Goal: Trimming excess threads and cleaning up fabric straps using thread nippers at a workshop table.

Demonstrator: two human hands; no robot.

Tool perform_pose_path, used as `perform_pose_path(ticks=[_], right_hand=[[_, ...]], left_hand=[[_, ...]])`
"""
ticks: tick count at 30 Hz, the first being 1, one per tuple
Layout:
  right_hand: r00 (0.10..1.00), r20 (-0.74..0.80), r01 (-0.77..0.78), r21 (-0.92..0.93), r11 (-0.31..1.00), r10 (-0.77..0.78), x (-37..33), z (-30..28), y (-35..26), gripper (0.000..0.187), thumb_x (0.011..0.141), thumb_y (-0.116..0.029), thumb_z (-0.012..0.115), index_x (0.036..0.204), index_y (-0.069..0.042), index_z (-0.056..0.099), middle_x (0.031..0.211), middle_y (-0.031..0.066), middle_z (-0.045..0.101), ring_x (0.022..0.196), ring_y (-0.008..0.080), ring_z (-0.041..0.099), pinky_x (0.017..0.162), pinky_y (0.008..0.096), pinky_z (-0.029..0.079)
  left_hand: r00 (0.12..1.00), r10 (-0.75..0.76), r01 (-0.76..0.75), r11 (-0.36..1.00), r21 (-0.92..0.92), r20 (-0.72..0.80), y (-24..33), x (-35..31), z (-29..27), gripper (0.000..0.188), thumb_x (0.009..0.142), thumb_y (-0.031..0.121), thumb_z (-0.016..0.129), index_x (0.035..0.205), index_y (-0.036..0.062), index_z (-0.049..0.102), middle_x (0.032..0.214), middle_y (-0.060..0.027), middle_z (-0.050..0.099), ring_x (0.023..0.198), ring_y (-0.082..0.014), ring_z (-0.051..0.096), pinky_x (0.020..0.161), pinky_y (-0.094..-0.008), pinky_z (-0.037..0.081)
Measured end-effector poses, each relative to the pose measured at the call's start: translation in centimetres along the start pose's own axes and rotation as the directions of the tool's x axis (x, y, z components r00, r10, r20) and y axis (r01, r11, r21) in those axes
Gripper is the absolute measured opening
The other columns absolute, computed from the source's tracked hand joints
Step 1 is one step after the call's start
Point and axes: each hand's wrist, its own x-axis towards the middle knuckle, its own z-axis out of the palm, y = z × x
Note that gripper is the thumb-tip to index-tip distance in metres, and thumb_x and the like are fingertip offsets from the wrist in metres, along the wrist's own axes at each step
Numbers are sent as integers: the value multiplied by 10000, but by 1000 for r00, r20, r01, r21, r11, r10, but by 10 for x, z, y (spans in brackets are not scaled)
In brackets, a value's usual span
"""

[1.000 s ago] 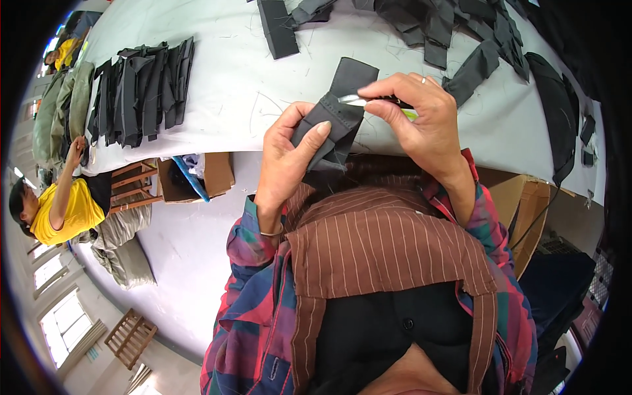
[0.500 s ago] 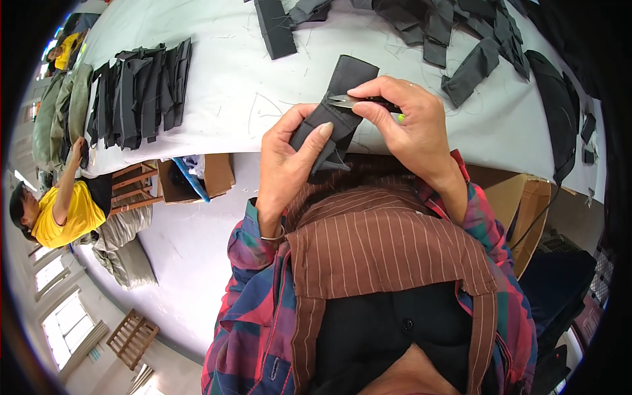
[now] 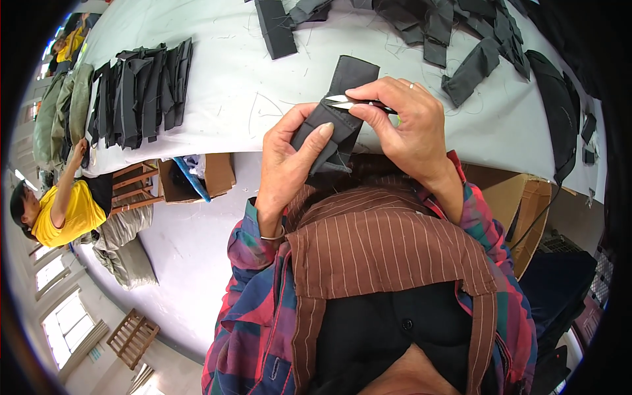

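A folded, stitched piece of black fabric (image 3: pixel 354 74) is gripped in my left hand (image 3: pixel 288 155), with the thumb pressed on its front. My right hand (image 3: pixel 411 122) pinches a pair of thread snips (image 3: pixel 349 102) between thumb and fingers. The bright blades point left and lie at the seam across the middle of the fabric. Their tips are a little apart. Most of the snips' dark handle is hidden by my fingers. A ragged end of fabric hangs below my left thumb.
A row of stacked black fabric pieces (image 3: pixel 135 99) lies on the white-covered table (image 3: pixel 217 85) at left. More loose pieces (image 3: pixel 471 69) are heaped at the far right, among thread scraps. A person in yellow (image 3: pixel 69 209) works at left. Cardboard boxes (image 3: pixel 219 172) stand below the table.
The snips' blades have opened slightly and shifted a little to the left along the seam. My right hand has turned slightly. My left hand and the fabric are nearly still.
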Motion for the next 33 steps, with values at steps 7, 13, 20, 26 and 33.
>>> perform_pose_path(ticks=[7, 13, 20, 26, 33], right_hand=[[999, -17, -31, 47, 998, 32, -2, 3, -1, 107, 772, -174, 714, 819, -92, 666, 709, 39, 641, 627, 223, 595, 578, 317, 423], [975, 33, -218, 298, 929, 219, -8, 9, 2, 103, 798, -153, 699, 853, -68, 685, 733, 74, 665, 638, 229, 632, 571, 305, 465], [994, -30, -99, 109, 989, 103, -5, 6, -3, 96, 781, -171, 710, 818, -91, 671, 710, 42, 651, 615, 219, 598, 570, 320, 432], [993, -98, 59, -103, 993, -69, -5, 8, 0, 111, 746, -200, 733, 782, -128, 658, 671, -2, 615, 583, 206, 543, 556, 326, 358], [963, -27, -243, 337, 910, 267, -5, -1, 5, 144, 815, -137, 712, 923, -53, 669, 768, 31, 678, 727, 109, 624, 646, 235, 469]], left_hand=[[1000, -23, 23, 1000, -16, -4, 1, -1, 0, 216, 907, 108, 626, 1089, -5, 600, 918, -6, 629, 815, -49, 554, 723, -198, 471], [1000, -24, 24, 1000, -8, 1, 0, -1, 1, 209, 908, 108, 625, 1083, -3, 603, 911, -1, 628, 812, -47, 551, 721, -196, 468], [1000, -26, 26, 1000, -14, 3, -1, -1, 2, 203, 910, 100, 618, 1084, -1, 600, 917, -1, 627, 815, -47, 552, 721, -197, 470], [999, -40, 41, 998, -51, 15, 0, 1, 5, 204, 907, 91, 617, 1090, 1, 598, 915, -2, 624, 819, -49, 555, 723, -199, 475], [986, 72, -126, 909, 398, 149, 18, 1, -14, 111, 840, 61, 654, 934, 13, 622, 893, -32, 616, 760, -135, 579, 679, -249, 468]])
